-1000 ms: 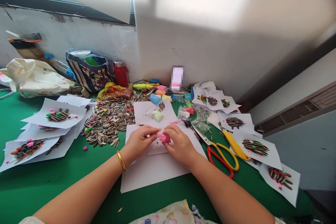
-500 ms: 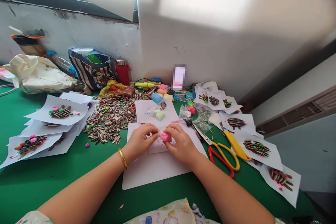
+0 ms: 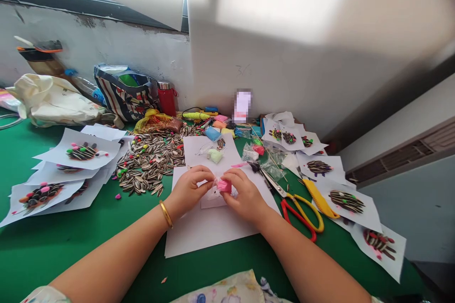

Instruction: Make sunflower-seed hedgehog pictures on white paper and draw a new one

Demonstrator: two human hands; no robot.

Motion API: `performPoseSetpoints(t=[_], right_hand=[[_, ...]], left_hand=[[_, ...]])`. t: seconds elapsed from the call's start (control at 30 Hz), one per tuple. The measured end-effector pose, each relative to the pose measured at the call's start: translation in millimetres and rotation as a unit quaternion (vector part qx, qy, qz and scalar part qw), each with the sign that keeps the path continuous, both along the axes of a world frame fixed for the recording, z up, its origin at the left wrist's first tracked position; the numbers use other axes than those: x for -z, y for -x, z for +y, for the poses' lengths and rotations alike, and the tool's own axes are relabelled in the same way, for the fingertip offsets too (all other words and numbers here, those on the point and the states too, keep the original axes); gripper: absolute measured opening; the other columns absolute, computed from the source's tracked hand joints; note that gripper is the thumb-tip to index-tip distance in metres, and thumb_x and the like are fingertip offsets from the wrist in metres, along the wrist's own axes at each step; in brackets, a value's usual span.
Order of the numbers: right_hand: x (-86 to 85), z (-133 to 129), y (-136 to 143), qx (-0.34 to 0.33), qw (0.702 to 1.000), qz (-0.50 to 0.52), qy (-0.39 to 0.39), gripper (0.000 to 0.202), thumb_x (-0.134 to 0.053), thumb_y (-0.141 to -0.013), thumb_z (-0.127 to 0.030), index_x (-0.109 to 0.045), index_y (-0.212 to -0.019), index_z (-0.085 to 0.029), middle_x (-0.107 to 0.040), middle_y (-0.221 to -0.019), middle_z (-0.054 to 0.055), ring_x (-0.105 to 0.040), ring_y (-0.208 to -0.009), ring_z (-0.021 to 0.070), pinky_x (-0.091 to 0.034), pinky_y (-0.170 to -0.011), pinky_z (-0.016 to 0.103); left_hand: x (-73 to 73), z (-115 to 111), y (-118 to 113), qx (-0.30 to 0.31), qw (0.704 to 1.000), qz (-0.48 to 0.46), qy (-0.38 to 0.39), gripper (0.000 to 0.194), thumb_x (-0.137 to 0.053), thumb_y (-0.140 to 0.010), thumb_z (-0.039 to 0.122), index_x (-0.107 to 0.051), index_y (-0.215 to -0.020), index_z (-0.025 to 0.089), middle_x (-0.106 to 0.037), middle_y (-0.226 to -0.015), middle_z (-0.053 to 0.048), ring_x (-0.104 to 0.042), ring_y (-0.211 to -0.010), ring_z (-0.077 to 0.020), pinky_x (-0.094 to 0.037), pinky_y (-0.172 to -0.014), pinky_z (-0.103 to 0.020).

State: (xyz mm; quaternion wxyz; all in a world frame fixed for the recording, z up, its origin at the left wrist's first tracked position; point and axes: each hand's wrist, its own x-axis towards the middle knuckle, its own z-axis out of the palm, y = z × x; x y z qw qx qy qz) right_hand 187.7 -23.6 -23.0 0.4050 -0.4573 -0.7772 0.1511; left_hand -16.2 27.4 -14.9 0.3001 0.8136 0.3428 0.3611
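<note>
Between my two hands is a lump of pink clay [image 3: 223, 185], above white paper sheets [image 3: 209, 232]. My right hand [image 3: 245, 194] is closed around the clay with thumb and fingers. My left hand [image 3: 188, 190], with a gold bangle at the wrist, pinches at the clay's left side; what lies between its fingertips is too small to make out. Behind the hands, a pale green clay piece [image 3: 215, 155] rests on another sheet. A heap of striped sunflower seeds [image 3: 151, 161] lies left of the paper.
Seed-decorated papers lie at the left [image 3: 83, 151] and right [image 3: 346, 201]. Red-and-yellow scissors [image 3: 302, 213] and a yellow cutter [image 3: 320, 198] are right of my right hand. A red bottle [image 3: 166, 99], a striped bag [image 3: 124, 92] and a cream bag [image 3: 57, 102] stand along the wall.
Both hands stay almost in place at the pink clay, with only slight finger movement. The view has shifted very slightly.
</note>
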Motion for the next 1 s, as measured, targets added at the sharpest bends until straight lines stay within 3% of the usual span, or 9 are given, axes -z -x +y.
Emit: performPoseSetpoints(t=[0.23, 0.43, 0.7, 0.8, 1.0], right_hand=[[2.1, 2.2, -3.5, 0.029, 1.000, 0.003, -0.005, 0.029, -0.061, -0.084, -0.018, -0.059, -0.113, -0.023, -0.061, -0.114, 0.009, -0.058, -0.113, 0.0237, -0.050, -0.097, 0.041], [0.5, 4.8, -7.6, 0.059, 0.998, 0.014, 0.011, 0.026, -0.061, -0.083, -0.018, -0.059, -0.109, -0.023, -0.060, -0.111, 0.009, -0.058, -0.110, 0.0232, -0.049, -0.097, 0.039], [-0.3, 8.9, -12.9, 0.063, 0.997, 0.033, 0.025, 0.026, -0.060, -0.084, -0.018, -0.059, -0.110, -0.022, -0.060, -0.110, 0.009, -0.057, -0.104, 0.0219, -0.049, -0.090, 0.036], [-1.2, 10.7, -16.6, 0.076, 0.996, 0.037, 0.032, 0.023, -0.060, -0.084, -0.020, -0.061, -0.107, -0.022, -0.060, -0.108, 0.008, -0.057, -0.104, 0.0220, -0.048, -0.090, 0.036], [7.4, 18.8, -26.7, 0.160, 0.980, 0.080, 0.090, 0.037, -0.069, -0.081, -0.034, -0.057, -0.113, -0.022, -0.060, -0.100, 0.004, -0.054, -0.069, 0.0146, -0.050, -0.074, 0.033]], left_hand=[[-0.7, -1.5, -1.2, -0.025, 0.999, 0.026, 0.007, 0.013, -0.049, -0.095, 0.028, -0.058, -0.091, 0.020, -0.062, -0.094, -0.004, -0.057, -0.087, -0.0171, -0.047, -0.080, -0.031], [-0.2, 4.4, 1.3, -0.066, 0.997, -0.020, 0.042, 0.030, -0.041, -0.098, 0.038, -0.058, -0.081, 0.019, -0.063, -0.081, -0.003, -0.059, -0.079, -0.0168, -0.048, -0.075, -0.030], [-1.3, 10.3, 2.6, -0.088, 0.988, -0.063, 0.114, 0.023, -0.061, -0.086, 0.041, -0.072, -0.086, 0.020, -0.072, -0.088, -0.004, -0.064, -0.084, -0.0188, -0.050, -0.079, -0.031], [1.2, 11.5, 2.0, -0.097, 0.980, -0.093, 0.150, 0.022, -0.067, -0.081, 0.041, -0.071, -0.081, 0.019, -0.071, -0.082, -0.004, -0.064, -0.078, -0.0179, -0.050, -0.073, -0.029], [3.4, 12.6, 2.7, -0.110, 0.970, -0.124, 0.179, 0.024, -0.074, -0.071, 0.041, -0.069, -0.072, 0.018, -0.068, -0.071, -0.003, -0.060, -0.068, -0.0159, -0.049, -0.064, -0.028]])
